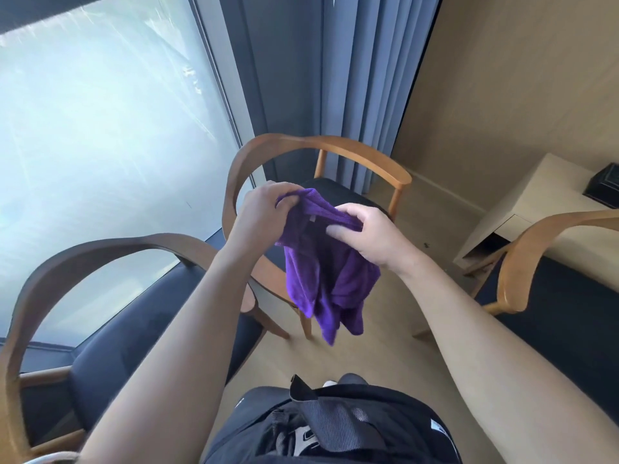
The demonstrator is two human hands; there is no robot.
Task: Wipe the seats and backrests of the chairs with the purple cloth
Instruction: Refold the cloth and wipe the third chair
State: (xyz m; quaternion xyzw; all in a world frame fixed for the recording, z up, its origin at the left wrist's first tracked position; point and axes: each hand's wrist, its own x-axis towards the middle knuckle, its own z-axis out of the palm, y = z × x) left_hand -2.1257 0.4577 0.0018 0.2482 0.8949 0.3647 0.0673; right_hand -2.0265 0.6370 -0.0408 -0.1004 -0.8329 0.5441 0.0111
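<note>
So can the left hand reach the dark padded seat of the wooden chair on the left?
Probably yes. The left hand holds the purple cloth with the right hand, and nothing shows between it and that dark padded seat. It would just need to come down and left.

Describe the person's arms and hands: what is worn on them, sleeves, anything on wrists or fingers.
Both arms are bare: no sleeve shows on the left forearm or the right forearm up to the frame's edge. The left hand and right hand wear no gloves. No watch, bracelet or ring is visible on the wrists or on the fingers that show.
</note>
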